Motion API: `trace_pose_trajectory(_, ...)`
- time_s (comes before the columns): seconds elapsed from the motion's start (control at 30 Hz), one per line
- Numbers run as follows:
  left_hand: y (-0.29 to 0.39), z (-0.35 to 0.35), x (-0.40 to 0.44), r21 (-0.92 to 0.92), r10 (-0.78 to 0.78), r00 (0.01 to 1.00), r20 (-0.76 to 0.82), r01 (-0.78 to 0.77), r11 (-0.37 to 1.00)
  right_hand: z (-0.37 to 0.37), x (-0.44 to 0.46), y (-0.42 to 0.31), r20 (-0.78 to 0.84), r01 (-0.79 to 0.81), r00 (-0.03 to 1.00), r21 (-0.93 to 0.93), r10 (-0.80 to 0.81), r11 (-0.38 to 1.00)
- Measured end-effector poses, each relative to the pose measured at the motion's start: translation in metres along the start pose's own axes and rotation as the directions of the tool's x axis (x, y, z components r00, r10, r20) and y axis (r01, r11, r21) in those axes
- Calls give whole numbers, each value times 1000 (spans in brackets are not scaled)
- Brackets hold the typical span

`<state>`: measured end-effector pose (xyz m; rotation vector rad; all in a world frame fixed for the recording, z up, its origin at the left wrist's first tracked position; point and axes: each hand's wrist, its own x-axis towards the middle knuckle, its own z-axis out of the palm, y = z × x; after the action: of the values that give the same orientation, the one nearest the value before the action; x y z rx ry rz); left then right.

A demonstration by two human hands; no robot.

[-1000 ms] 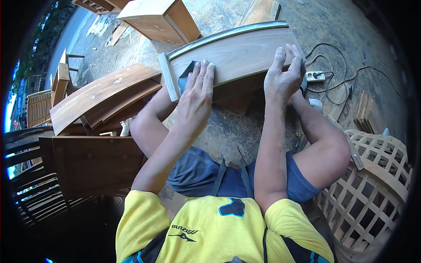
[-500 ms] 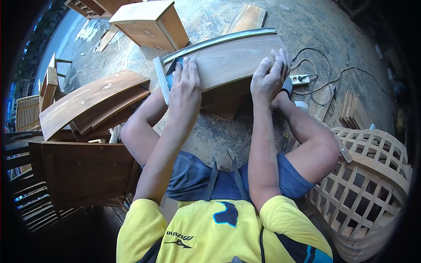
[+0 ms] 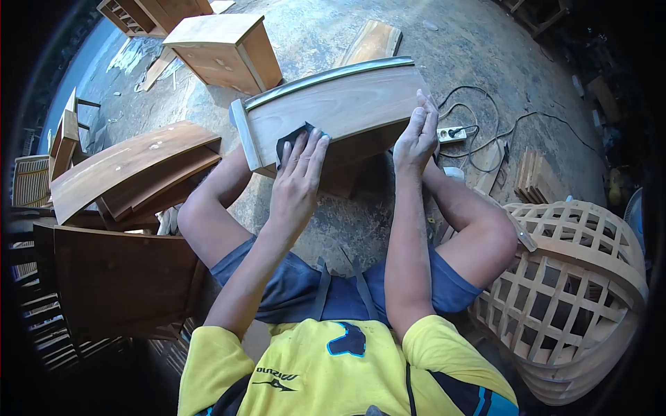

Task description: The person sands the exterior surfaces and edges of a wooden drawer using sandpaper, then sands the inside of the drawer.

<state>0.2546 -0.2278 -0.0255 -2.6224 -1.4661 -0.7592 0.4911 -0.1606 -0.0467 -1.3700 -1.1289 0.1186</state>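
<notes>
A wooden drawer (image 3: 354, 98) with a pale side board and a curved front edge is tilted up between my knees. My left hand (image 3: 298, 170) lies over a dark, bluish-edged sheet of sandpaper (image 3: 284, 147), its fingers pressing the sheet against the board near the lower left edge. Part of the sheet is hidden under the fingers. At the drawer's right end, my right hand (image 3: 415, 142) grips the corner, thumb towards me and fingers bent round the end.
A wooden cabinet (image 3: 225, 55) stands beyond the drawer. Curved wooden furniture (image 3: 139, 163) is at my left, a slatted wooden frame (image 3: 555, 298) at my right. A power strip (image 3: 452, 134) with cables and stacked wood pieces (image 3: 538, 177) lie on the floor.
My left hand has slid the sandpaper down the board, from near the upper left corner to the lower edge. My right hand stays at the right end. The camera view has shifted slightly.
</notes>
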Motion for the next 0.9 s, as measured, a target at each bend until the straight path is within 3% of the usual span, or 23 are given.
trace_pose_trajectory(0.1,27,15,18,-77,-36,998,-52,32,997,0,1,3,40,59,998,-55,-57,997)
trace_pose_trajectory(0.17,59,43,60,-163,21,996,-85,-34,986,-1,2,14,9,31,999,69,-32,997)
trace_pose_trajectory(0.23,76,73,95,-174,118,990,-81,-130,976,-12,8,23,43,-9,999,33,7,999)
trace_pose_trajectory(0.3,71,64,93,-258,95,994,-62,-108,960,-13,10,14,61,-52,997,106,46,993)
trace_pose_trajectory(0.5,-1,-8,-11,-23,-208,974,-92,207,978,-7,3,7,47,45,998,3,-45,999)
trace_pose_trajectory(0.57,18,-2,-3,-22,-228,966,-125,227,974,-3,0,8,83,64,995,-19,-63,998)
trace_pose_trajectory(0.77,36,32,51,-183,-54,994,-98,35,983,-4,3,-3,77,-29,996,-82,36,996)
trace_pose_trajectory(0.9,2,-9,6,78,-234,966,-110,243,967,-5,2,3,94,22,996,-104,-12,994)
